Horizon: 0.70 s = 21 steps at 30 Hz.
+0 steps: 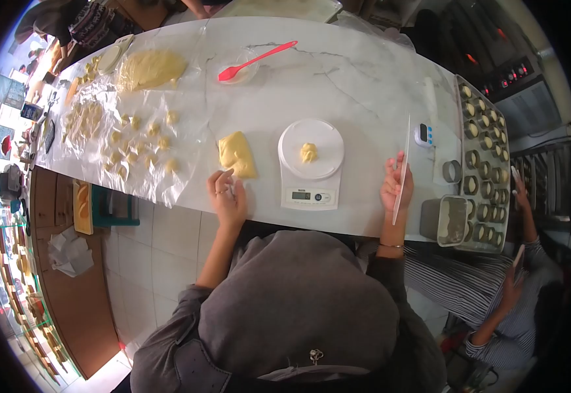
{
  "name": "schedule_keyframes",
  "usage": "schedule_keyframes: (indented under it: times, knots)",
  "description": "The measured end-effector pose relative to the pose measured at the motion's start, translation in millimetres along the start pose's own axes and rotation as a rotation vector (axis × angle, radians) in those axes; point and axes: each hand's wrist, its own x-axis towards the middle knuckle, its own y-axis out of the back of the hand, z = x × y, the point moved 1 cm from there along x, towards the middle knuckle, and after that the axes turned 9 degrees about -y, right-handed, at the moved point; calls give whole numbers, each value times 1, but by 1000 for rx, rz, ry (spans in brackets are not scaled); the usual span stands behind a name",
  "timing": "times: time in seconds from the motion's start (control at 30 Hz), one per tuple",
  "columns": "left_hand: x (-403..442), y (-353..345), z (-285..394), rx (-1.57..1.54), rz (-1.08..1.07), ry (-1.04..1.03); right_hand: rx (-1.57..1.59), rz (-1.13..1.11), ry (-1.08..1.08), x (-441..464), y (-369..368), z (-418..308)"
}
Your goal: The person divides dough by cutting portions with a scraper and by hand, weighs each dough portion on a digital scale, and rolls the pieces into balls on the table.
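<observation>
A lump of yellow dough (236,154) lies on the marble table. My left hand (229,196) is at its lower edge, fingers loosely curled and apart, holding nothing; whether the fingertips touch the dough I cannot tell. To the right, a white digital scale (309,180) carries a small dough piece (308,152) on its round plate. My right hand (395,188) grips a thin, flat white scraper (403,167), seen nearly edge-on, between scale and timer. The fingers behind the scraper are partly hidden.
Dough pieces (134,141) and a larger dough slab (154,69) are under clear plastic at left. A red brush (259,60) rests across a bowl. At right are a blue-white timer (423,135), a metal container (452,219), a tray of filled rings (488,245) and another person (495,308).
</observation>
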Motion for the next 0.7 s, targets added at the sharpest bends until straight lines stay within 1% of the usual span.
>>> schedule_keyframes:
  times: [0.1, 0.13, 0.23, 0.33, 0.7]
  knots:
    - [4, -3, 2, -19, -1, -69, -4, -45, 19, -4, 14, 3]
    - [4, -3, 2, -24, -2, -58, -13, -64, 20, -4, 14, 5]
    - [4, -2, 1, -43, -11, -41, 25, -123, -66, -2, 15, 3]
    - [5, -2, 2, -60, -11, -43, 25, -114, -15, -1, 15, 3]
    - [4, -1, 1, -19, -22, -66, 43, -143, -15, 0, 11, 6]
